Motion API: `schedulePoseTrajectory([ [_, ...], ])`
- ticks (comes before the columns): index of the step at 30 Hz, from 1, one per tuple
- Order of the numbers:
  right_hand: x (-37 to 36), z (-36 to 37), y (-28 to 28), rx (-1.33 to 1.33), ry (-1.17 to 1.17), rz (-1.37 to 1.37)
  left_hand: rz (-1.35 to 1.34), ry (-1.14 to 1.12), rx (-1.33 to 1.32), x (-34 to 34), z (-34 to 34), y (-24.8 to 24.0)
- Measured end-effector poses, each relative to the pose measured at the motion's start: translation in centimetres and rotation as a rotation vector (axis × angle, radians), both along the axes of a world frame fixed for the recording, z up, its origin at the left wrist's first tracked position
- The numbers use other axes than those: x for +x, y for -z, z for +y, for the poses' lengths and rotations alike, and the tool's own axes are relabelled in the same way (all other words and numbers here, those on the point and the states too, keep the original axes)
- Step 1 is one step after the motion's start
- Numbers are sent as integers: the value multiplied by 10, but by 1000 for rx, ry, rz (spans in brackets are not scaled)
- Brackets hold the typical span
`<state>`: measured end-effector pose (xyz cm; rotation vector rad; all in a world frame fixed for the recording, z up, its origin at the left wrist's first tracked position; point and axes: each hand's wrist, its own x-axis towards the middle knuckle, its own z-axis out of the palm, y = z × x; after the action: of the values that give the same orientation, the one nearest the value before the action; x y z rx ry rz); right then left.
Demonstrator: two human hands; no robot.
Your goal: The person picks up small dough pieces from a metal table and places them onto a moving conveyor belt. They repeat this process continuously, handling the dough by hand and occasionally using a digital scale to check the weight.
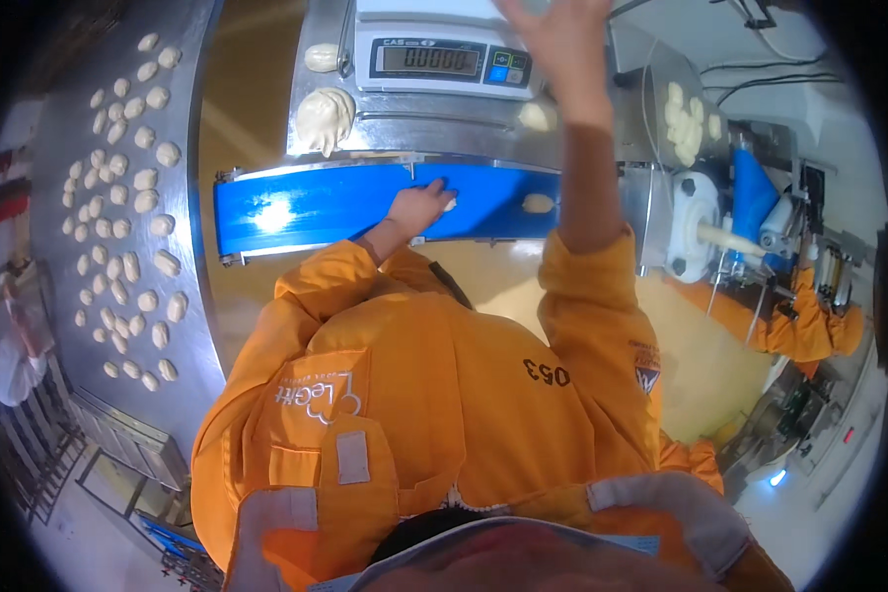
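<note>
Over the blue conveyor belt [345, 202], my left hand [419, 207] is closed round a small pale dough piece [450, 205], which shows at its fingertips. To its right, another dough piece [538, 203] lies on the belt. My right hand [559, 41] reaches far forward beside the digital scale [444, 61], its fingers spread and the upper part cut off by the frame's edge. No object shows in it. A larger soft dough lump [324, 118] rests on the steel surface left of the scale, with smaller pieces [321, 57] [537, 116] nearby.
On the left, a steel table [183, 128] bears many rows of dough pieces. More dough [683, 123] lies at the far right, past a white machine part [696, 227] with a dough strand coming from it. Another person's orange sleeve [809, 321] shows at the right.
</note>
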<state>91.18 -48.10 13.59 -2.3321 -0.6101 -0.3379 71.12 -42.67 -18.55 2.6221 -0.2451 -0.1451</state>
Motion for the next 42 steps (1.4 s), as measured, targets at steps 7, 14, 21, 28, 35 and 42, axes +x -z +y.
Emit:
schedulePoseTrajectory([
  [7,-64,-60,95,141,75,-134,150,-231,-203,-9,23,21],
  [14,-201,-169,213,417,-66,975,596,-460,-1378,-61,93,17],
  [21,-90,-141,140,567,-225,582,430,-875,-1666,-110,106,-92],
  [28,65,-27,25,-105,-56,-12,168,-1086,-1471,-155,117,-115],
  [35,104,48,46,-504,-179,-132,-43,-1207,-1167,-261,161,-103],
  [42,1,144,16,191,-389,386,-319,-1547,-1094,-405,225,-169],
])
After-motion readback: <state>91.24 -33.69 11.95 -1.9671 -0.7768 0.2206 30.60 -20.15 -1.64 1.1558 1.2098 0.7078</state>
